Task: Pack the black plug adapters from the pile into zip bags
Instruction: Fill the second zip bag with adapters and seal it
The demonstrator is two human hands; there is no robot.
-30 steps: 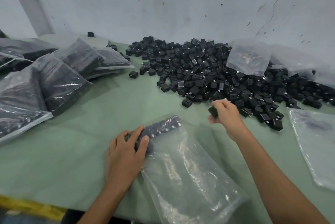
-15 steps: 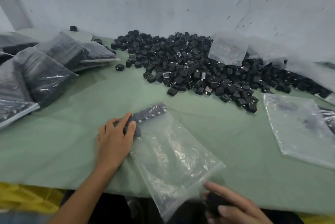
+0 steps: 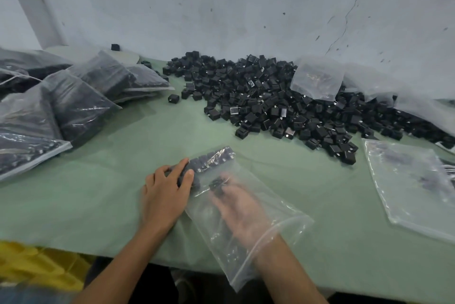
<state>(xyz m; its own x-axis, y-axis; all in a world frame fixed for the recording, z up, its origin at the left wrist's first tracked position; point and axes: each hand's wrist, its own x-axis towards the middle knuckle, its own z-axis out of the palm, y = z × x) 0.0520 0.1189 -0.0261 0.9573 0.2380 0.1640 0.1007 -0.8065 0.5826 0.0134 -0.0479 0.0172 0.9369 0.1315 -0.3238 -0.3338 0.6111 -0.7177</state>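
A large pile of black plug adapters (image 3: 283, 104) lies at the back of the green table (image 3: 103, 195). In front of me a clear zip bag (image 3: 278, 227) lies open toward me. A row of adapters (image 3: 211, 159) fills its far end. My left hand (image 3: 165, 193) rests on the bag's far left corner, fingers pressing on that row. My right hand (image 3: 241, 210) is inside the bag up to the wrist, blurred behind the plastic. A black adapter (image 3: 216, 183) sits at its fingertips; the grip on it is unclear.
Several filled zip bags (image 3: 81, 101) are stacked at the left. More clear bags lie at the right (image 3: 413, 185) and on the pile (image 3: 317, 79). A loose adapter (image 3: 173, 98) sits apart from the pile. Something yellow (image 3: 41, 266) is below the table's front edge.
My right hand took an adapter from the pile, came down to the bag's mouth at the table's front edge, and has now gone inside the bag. The left hand stayed on the row.
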